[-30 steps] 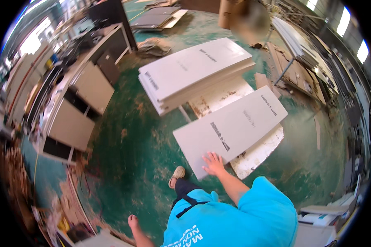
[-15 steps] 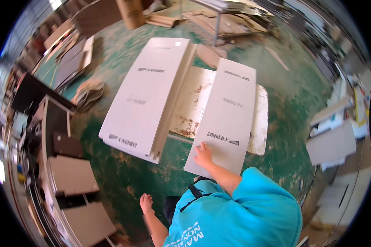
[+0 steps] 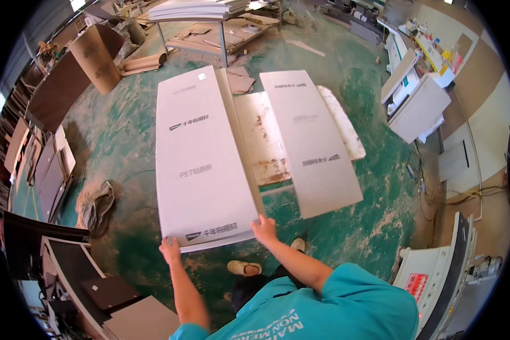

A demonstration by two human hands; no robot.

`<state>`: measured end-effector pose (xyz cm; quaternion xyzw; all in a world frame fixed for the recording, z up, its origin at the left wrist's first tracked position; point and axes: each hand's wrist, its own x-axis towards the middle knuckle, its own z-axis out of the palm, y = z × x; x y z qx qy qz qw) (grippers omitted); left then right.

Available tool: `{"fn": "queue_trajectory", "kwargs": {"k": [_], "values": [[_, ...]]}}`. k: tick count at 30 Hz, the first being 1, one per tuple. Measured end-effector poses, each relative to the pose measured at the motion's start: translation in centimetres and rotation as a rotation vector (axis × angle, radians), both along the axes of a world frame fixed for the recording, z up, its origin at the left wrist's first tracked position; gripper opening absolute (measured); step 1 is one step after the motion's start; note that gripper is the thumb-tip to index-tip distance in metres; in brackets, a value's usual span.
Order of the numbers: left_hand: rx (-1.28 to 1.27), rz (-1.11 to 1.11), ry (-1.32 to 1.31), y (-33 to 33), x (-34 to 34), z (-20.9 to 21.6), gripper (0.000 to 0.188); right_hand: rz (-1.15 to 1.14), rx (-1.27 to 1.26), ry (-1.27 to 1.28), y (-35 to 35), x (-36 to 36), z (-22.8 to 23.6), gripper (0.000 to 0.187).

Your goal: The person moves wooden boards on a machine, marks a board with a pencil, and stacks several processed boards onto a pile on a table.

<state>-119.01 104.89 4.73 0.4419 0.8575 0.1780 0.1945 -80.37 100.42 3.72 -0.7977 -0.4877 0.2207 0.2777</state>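
A wide white panel (image 3: 204, 150) with dark printed marks lies on top of the left stack. My left hand (image 3: 170, 250) is closed on its near left corner, while my right hand (image 3: 264, 230) has hold of the near right corner. The fingers under the panel's edge are hidden. To the right lies a narrower white panel (image 3: 314, 133), untouched by either hand. Between and beneath the two shows a worn whitish board (image 3: 262, 133) with brown stains.
Behind the panels stands a metal-legged table (image 3: 222, 42) loaded with sheets. A cardboard roll (image 3: 95, 61) stands at the far left, and a crumpled sack (image 3: 99, 208) lies on the green floor. A white machine (image 3: 430, 277) is close on the right.
My right hand has left the narrower panel and moved left to the wide panel's near right corner. My left hand has come up to its near left corner. The view has shifted too.
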Motion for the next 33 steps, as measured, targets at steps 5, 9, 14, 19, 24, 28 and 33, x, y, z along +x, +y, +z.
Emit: {"fn": "queue_trajectory", "kwargs": {"k": [5, 9, 14, 19, 24, 28, 33], "values": [[-0.078, -0.018, 0.017, -0.1, 0.8, 3.6, 0.053, -0.051, -0.191, 0.219, 0.0, 0.4, 2.8, 0.047], [-0.074, -0.017, 0.095, -2.2, 1.3, 5.3, 0.046, -0.024, -0.163, 0.161, -1.5, -0.8, 2.8, 0.043], [-0.062, -0.058, -0.101, -6.2, -3.4, 1.5, 0.05, -0.103, -0.077, 0.472, -9.2, -3.2, 2.0, 0.037], [-0.356, -0.39, -0.441, -14.6, -4.8, -0.2, 0.055, -0.454, 0.303, 0.975, -20.2, -1.6, -1.3, 0.026], [-0.799, -1.027, -1.057, -28.2, 3.5, 0.4, 0.06, -0.94, 0.544, 1.069, -31.6, 6.2, -1.7, 0.035], [-1.007, -0.872, -1.093, -24.6, 4.4, 1.5, 0.076, -1.158, 0.591, 1.143, -39.3, 5.3, 0.3, 0.047], [-0.493, -0.168, -1.51, -11.6, 1.0, -0.7, 0.042, -1.394, 0.582, 1.086, -49.4, -1.6, 2.9, 0.06]]}}
